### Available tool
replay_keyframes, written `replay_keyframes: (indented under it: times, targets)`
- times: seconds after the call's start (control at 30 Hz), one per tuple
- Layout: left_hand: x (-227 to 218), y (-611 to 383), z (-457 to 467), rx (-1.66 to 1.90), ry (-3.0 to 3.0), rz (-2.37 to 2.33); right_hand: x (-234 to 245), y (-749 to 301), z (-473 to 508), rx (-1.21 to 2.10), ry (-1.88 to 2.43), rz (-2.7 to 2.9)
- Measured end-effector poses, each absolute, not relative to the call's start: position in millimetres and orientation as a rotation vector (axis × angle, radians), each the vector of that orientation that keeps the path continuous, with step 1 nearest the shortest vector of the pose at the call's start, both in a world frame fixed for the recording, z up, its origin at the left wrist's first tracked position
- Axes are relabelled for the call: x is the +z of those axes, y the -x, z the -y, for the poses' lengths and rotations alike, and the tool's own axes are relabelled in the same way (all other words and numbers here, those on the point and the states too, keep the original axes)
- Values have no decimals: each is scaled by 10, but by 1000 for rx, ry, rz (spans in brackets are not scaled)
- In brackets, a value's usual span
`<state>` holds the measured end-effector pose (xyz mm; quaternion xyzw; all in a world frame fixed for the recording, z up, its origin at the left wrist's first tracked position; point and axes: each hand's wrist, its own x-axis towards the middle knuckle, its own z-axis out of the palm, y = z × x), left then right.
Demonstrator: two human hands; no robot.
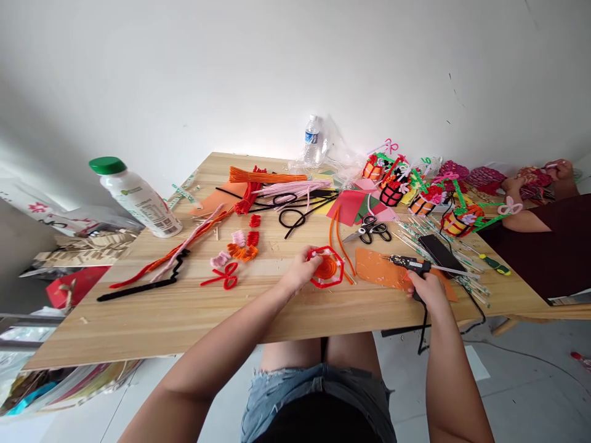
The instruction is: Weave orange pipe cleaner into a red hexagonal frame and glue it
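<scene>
Red hexagon (328, 266) pinched by left hand (303, 271), thumb against fingers. Right hand (427, 289) fingers curled around glue gun (414, 264), beside scissors (369, 230).

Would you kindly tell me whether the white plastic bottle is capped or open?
Capped: a green cap covers the top of the white plastic bottle.

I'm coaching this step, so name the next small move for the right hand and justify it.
Probably bring the glue gun left to the red-rimmed hexagonal piece: the right hand grips the gun, whose nozzle points that way but sits apart from the piece, over the orange sheet, while the left hand holds the piece.
</scene>
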<state>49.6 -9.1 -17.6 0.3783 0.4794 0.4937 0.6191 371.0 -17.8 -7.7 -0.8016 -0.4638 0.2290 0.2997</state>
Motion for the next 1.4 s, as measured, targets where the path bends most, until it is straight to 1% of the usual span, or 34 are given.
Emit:
replay_keyframes:
  times: [0.07,0.13,0.23,0.33,0.4,0.43,0.5,0.57,0.67,0.77,1.0,1.13,1.27,1.4]
  targets:
    - [-193,-507,100,1121,-874,-1111,-57,-3711,123,305,2441,1447]
    - [-210,-519,105,1105,-875,-1118,-31,-3702,77,93,2598,1591]
    - [-200,-516,90,1112,-854,-1145,9,-3652,47,-11,2643,1660]
    - [-122,-452,45,1179,-788,-1178,71,-3487,55,-167,2547,1667]
    - [-47,-363,-1,1263,-750,-1191,124,-3271,52,-330,2232,1775]
    - [-12,-307,-28,1301,-740,-1196,149,-3134,40,-304,2027,1904]
    - [42,-186,-86,1387,-707,-1193,184,-2839,-10,-84,1646,2187]
    - [66,-80,-142,1500,-694,-1221,200,-2572,-86,66,1468,2383]
    - [55,-10,-197,1539,-697,-1274,197,-2338,-209,18,1474,2640]
    - [24,-56,-199,1423,-666,-1232,179,-2285,-295,-64,1503,2819]
    - [17,-223,-85,1271,-730,-1126,116,-2244,-370,-111,1346,2974]
    - [36,-251,-44,1242,-717,-1127,136,-2277,-355,-192,1287,3021]
    - [-3,-259,-56,1248,-728,-1100,200,-2374,-232,-282,1135,3012]
    - [-46,-274,-77,1267,-705,-1112,215,-2412,-99,-296,1263,2835]
